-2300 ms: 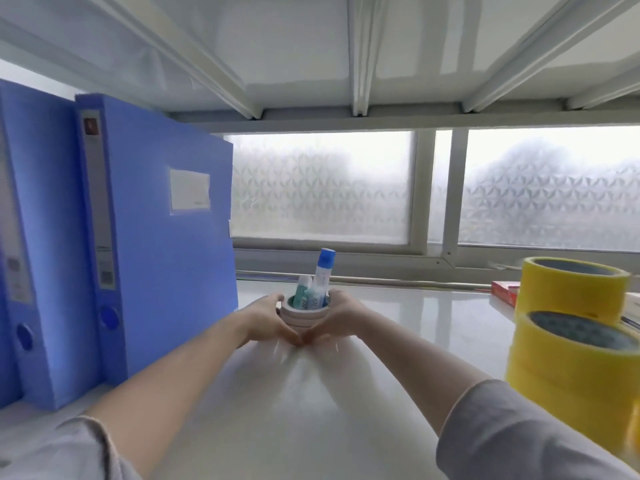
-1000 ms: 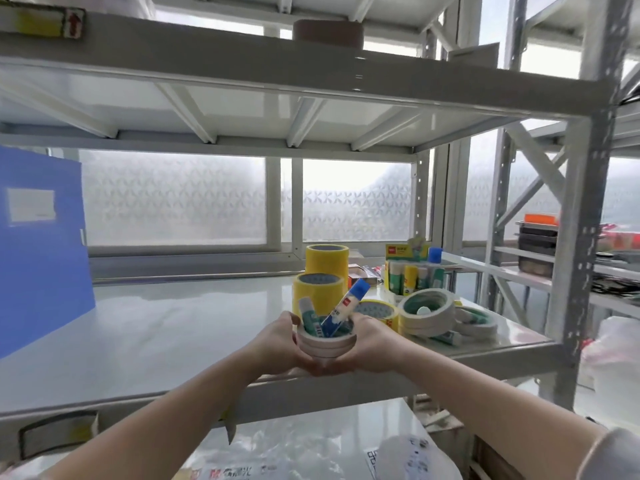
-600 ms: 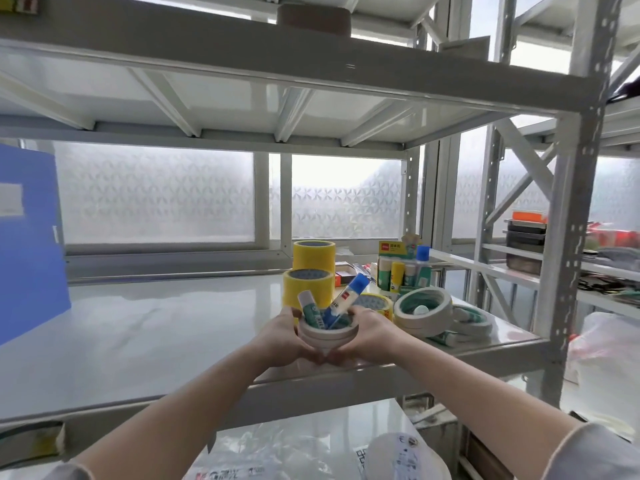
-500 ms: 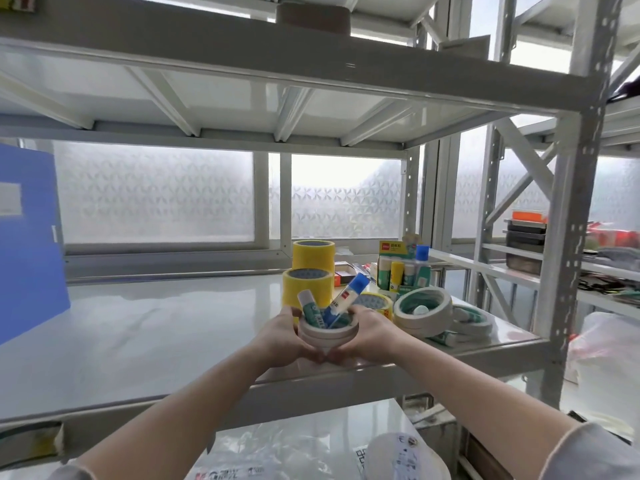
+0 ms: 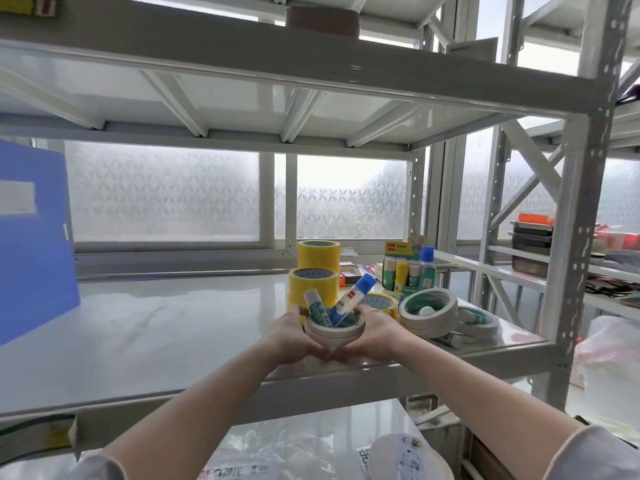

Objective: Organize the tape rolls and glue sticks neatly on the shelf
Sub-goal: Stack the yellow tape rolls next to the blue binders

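A small stack of white tape rolls (image 5: pixel 334 331) is cupped between my left hand (image 5: pixel 294 336) and my right hand (image 5: pixel 377 332), just above the front edge of the white shelf (image 5: pixel 166 327). Glue sticks (image 5: pixel 337 304) with a blue cap and a white cap lean inside the rolls' hollow. Right of them stand two stacked yellow tape rolls (image 5: pixel 313 271), a flat yellow roll (image 5: pixel 384 303), more white rolls (image 5: pixel 427 310) and a box of glue sticks (image 5: pixel 408 270).
A blue folder (image 5: pixel 33 244) stands at the shelf's left. A brown roll (image 5: pixel 322 16) sits on the upper shelf. A steel upright (image 5: pixel 578 216) rises at the right, with a second cluttered rack (image 5: pixel 540 251) behind it. Bags lie on the lower shelf (image 5: pixel 301 452).
Both hands carried the tape stack with the glue sticks from deep beside the blue folder out to the shelf's front edge, near the other rolls. In the last half second they barely moved.
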The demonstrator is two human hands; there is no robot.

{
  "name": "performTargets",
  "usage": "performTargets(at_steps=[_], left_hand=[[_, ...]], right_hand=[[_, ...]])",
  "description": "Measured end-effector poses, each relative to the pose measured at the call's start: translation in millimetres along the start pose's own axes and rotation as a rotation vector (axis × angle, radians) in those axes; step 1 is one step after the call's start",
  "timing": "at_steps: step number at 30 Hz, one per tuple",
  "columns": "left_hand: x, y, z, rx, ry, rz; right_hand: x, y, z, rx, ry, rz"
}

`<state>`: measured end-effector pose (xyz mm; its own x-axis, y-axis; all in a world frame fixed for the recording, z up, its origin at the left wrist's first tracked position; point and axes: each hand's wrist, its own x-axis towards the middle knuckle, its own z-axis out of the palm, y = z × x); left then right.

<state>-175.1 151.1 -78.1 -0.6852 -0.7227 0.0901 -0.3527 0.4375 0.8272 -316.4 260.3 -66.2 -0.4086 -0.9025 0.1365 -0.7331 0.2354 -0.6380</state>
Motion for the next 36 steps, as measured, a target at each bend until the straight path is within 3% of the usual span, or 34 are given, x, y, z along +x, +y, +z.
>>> performTargets(at_steps=[10,16,21,29,36], left_hand=[[-2.8,7.5,-10.9,0.182,-0.074,-0.052],[-13.7,10.1,-49.1,0.372,-0.178,-0.098],[-11.8,4.6,-82.9,0.403,-0.164,-0.13],[21.7,1.8,-102.8,0.418,-0.052,-0.109],[64.7,11.4,-88.0,0.368,-0.058,-0.02]], right_hand=[[-0.8,-6.6,-5.8,-0.079,-0.03,0.07],[-3.7,-40.3,-33.7,-0.446,-0.166,0.136],[9.5,-84.7,-66.5,-0.457,-0.28,0.175],[71.6,-109.3,-77.9,-0.499,-0.061,0.126],[126.0,-100.5,-76.5,-0.584,-0.131,0.236]])
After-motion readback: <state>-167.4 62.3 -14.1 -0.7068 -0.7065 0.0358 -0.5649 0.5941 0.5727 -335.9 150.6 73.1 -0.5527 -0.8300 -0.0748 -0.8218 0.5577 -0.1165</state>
